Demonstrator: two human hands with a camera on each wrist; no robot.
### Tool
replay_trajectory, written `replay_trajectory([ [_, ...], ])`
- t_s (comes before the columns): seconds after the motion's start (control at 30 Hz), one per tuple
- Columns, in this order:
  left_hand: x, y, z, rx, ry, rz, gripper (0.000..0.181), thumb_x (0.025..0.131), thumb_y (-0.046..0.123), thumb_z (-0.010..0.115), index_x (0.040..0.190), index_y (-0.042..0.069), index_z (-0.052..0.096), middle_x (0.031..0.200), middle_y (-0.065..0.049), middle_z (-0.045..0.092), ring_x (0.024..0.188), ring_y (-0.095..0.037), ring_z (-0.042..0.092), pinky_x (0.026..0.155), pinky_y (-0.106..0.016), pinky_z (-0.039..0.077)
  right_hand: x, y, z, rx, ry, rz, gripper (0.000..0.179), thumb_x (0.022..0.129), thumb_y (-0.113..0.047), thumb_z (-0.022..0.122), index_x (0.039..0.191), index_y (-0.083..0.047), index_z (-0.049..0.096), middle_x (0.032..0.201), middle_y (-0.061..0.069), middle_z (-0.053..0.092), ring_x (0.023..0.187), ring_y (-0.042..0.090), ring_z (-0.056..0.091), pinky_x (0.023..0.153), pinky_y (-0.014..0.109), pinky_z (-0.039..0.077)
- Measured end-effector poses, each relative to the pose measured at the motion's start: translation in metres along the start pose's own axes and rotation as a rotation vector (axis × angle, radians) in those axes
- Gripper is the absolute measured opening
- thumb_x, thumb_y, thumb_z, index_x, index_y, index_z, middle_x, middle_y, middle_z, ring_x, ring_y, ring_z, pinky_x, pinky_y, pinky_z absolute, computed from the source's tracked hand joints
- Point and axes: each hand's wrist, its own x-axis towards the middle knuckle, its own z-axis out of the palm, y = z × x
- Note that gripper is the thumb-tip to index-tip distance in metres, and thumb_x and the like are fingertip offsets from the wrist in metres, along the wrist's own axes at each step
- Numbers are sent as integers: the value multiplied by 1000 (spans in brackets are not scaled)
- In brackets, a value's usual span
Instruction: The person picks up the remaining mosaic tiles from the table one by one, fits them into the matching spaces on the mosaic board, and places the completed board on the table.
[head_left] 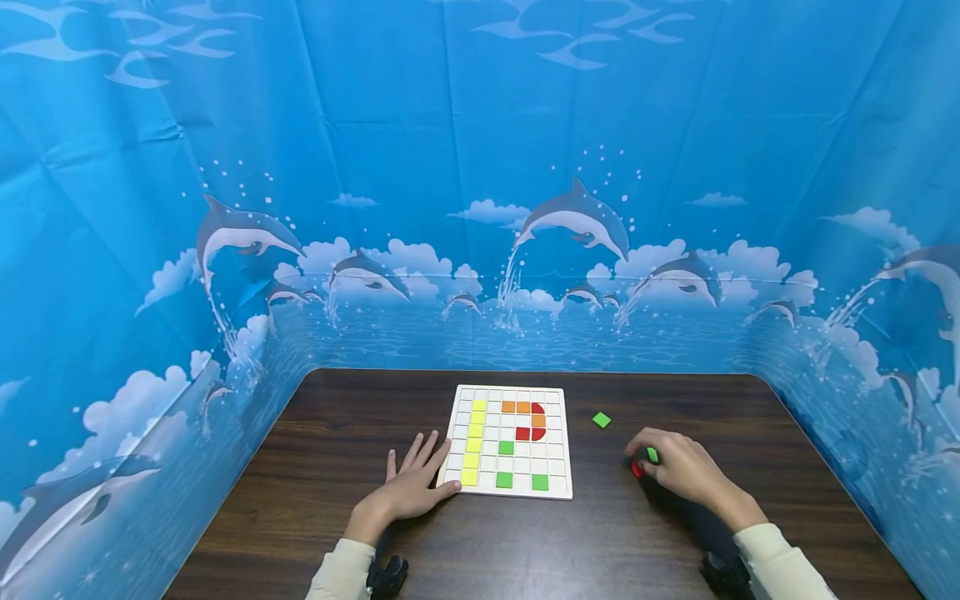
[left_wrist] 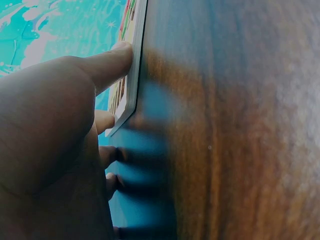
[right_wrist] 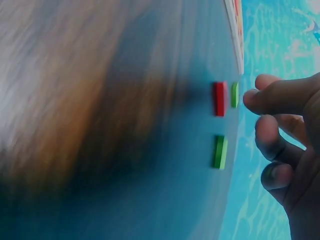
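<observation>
- Across a dark wood-grain tabletop (head_left: pixel 510 550), in the foreground: cream sleeves (head_left: pixel 341 571) and black wrist-worn devices (head_left: pixel 386 577).
- Spread at lower left, fingers extended and grasping nothing: left hand (head_left: pixel 405 492), thumb against the near left corner of a white gridded board (head_left: pixel 555 458).
- Poised to the board's right, fingers loosely curled and released: right hand (head_left: pixel 684 467), above a red piece (right_wrist: pixel 220 99) and a green piece (right_wrist: pixel 220 151) on the wood.
- Laid on the grid: yellow squares (head_left: pixel 472 444) in a column, green squares (head_left: pixel 504 480), orange squares (head_left: pixel 538 421), red shapes (head_left: pixel 522 434).
- Farther off, right of the board: lone green tile (head_left: pixel 602 420).
- Behind: blue backdrop (head_left: pixel 450 150) with leaping dolphins (head_left: pixel 581 218).
</observation>
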Motion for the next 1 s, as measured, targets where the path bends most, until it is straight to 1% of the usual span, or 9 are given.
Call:
replay_trajectory([
  [0.07,0,2,-1,-5,3,-1,90,100,69,57,171,22,27,181,-12,11,168,-39,-2,120,-81,-14,-2,4,0,5,-22,-20,33,86,3,83,103,-26,79,108,-8,76,94,20,74,70,39,58],
  [0.13,1,1,-1,-5,2,-2,91,100,70,57,171,22,27,181,-12,11,168,-39,-1,120,-80,-13,-4,8,1,1,-42,-43,36,86,3,82,104,-28,79,109,-9,76,96,19,74,71,38,58],
  [0.27,2,-3,2,-10,7,-2,92,100,73,54,172,23,27,181,-12,11,167,-40,0,120,-81,-12,-6,12,4,-27,-53,-73,35,87,2,82,101,-30,79,108,-12,75,92,15,74,67,31,56],
  [0.37,2,-3,2,-14,2,-4,91,100,74,53,172,24,26,181,-12,10,167,-40,-2,120,-80,-14,-6,14,6,-48,-33,-63,31,87,-3,85,97,-32,80,104,-15,73,88,11,73,64,27,55],
  [0.53,-2,7,-4,1,-26,-35,88,102,67,56,171,20,28,181,-11,10,168,-39,0,123,-78,-13,-7,15,9,-68,-5,-30,25,88,-13,87,92,-36,77,99,-18,71,82,5,71,63,27,54],
  [0.63,-4,9,-5,-9,-23,-28,87,103,64,58,171,19,29,181,-13,11,168,-40,1,122,-79,-11,-7,16,11,-75,4,-17,22,88,-18,88,90,-37,77,98,-19,71,80,3,70,62,26,54],
  [0.8,-2,1,0,-46,-1,9,89,102,69,55,171,21,28,181,-14,11,167,-42,-1,120,-81,-13,-6,14,13,-86,16,0,17,88,-19,88,88,-34,79,97,-17,71,75,0,66,58,23,49],
  [0.87,0,-3,3,-34,6,11,90,101,73,52,172,25,26,181,-11,9,167,-40,-2,120,-81,-14,-6,13,13,-90,21,0,16,87,-19,89,88,-32,79,97,-16,71,73,-1,64,56,22,46],
  [1.0,3,-8,5,-23,8,6,91,100,75,51,172,26,25,182,-10,8,168,-40,-3,120,-80,-15,-6,12,12,-97,33,-5,16,86,-19,89,86,-31,79,96,-16,71,72,-2,62,56,22,44],
])
